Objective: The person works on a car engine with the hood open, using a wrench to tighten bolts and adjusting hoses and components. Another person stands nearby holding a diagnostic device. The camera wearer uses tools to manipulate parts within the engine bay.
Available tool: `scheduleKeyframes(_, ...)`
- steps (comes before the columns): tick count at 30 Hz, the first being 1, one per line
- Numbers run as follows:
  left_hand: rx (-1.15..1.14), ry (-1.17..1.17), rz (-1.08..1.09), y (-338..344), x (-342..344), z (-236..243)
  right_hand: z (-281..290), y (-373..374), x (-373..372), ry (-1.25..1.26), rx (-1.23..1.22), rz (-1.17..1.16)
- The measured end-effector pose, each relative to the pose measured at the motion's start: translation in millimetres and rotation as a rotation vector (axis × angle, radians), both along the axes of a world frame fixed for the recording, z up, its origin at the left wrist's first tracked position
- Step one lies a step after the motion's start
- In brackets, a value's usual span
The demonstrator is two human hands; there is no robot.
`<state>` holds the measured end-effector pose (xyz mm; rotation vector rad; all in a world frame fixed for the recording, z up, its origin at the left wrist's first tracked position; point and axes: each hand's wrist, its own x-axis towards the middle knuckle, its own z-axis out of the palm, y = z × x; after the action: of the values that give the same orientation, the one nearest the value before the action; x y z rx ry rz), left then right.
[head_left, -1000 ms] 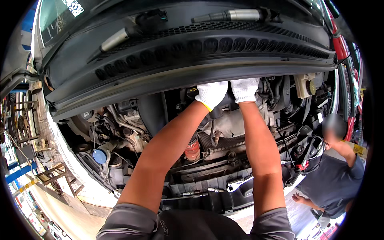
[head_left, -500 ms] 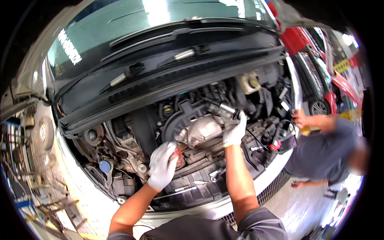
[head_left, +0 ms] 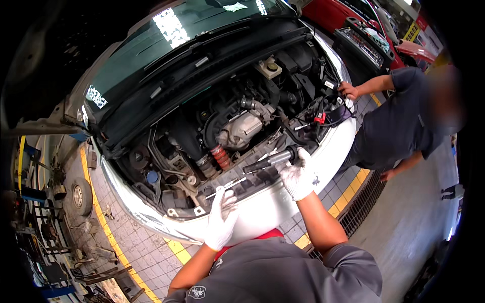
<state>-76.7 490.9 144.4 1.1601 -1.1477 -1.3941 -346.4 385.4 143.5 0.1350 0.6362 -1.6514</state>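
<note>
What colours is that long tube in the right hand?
Black and silver: the long tube in the white-gloved right hand, seen in the head view.

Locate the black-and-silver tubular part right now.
In the head view, just right of centre: the black-and-silver tubular part is in the right hand, over the engine bay's front edge, right of the red ribbed hose.

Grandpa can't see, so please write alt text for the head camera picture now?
A white-gloved right hand holds a black and silver cylinder before the grey metal engine of a white car; the white-gloved left hand is near a thin silver rod. A dark-shirted co-worker stands at right.
</note>
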Motion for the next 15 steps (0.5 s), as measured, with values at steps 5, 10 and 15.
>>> scheduleKeyframes(5,0.09,0.095,-0.096,43.2,14.4,9.3,20.6,91.9,38.0,0.577,-0.109,0.249)
scheduleKeyframes(10,0.149,-0.485,-0.331,84.3,66.3,26.4,14.0,173.2,71.1,0.678,-0.01,0.345)
scheduleKeyframes(15,0.137,-0.596,-0.579,112.3,97.5,46.4,18.9,222.5,119.2,0.984,-0.051,0.647)
